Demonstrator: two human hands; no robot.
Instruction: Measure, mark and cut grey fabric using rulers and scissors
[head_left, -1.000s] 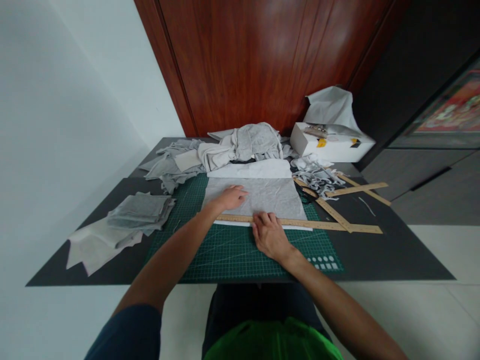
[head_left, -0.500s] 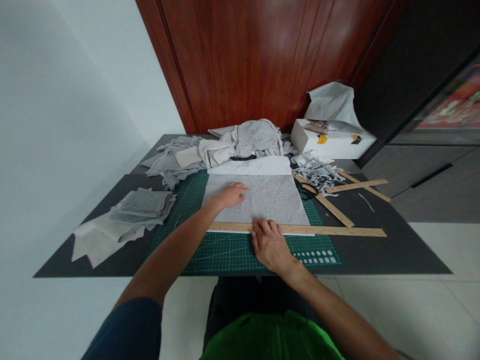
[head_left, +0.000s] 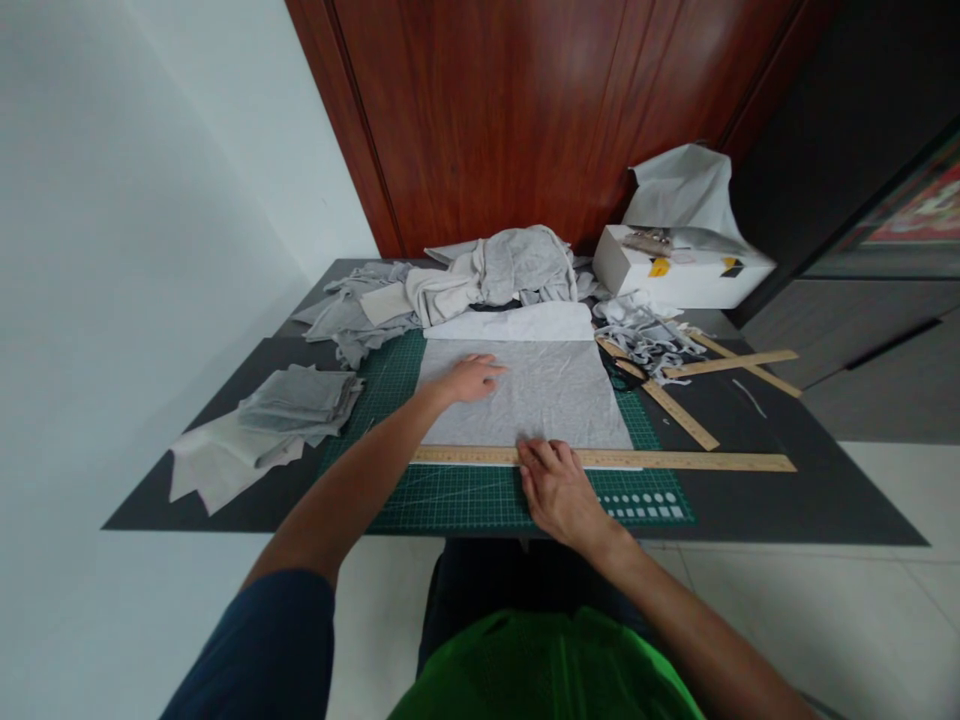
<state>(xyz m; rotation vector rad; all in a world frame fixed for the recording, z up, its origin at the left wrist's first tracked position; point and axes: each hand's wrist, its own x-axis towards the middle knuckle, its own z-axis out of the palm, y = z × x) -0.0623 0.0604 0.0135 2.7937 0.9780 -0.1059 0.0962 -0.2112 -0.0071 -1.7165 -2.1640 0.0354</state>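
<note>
A sheet of grey fabric (head_left: 559, 390) lies flat on a green cutting mat (head_left: 457, 505). My left hand (head_left: 475, 379) rests palm down on its left half, fingers stretched out. Along the near edge of the fabric runs a long wooden ruler (head_left: 697, 460), reaching past the mat on the right. My right hand (head_left: 559, 490) grips it near the middle, fingers bent over its top. A strip of white material shows just under the ruler's near side. At the far edge of the grey sheet is a folded white band (head_left: 517, 323).
Grey cloth is heaped (head_left: 517, 265) at the back. Folded pieces (head_left: 300, 400) lie on the left. On the right are scissors (head_left: 624, 376), crossed wooden rulers (head_left: 735, 363), fabric scraps (head_left: 649, 335) and a white box (head_left: 682, 270). The dark table (head_left: 810, 510) ends close to my body.
The whole view has shifted slightly, so the table appears further right. Both hands keep nearly the same places on the fabric and ruler.
</note>
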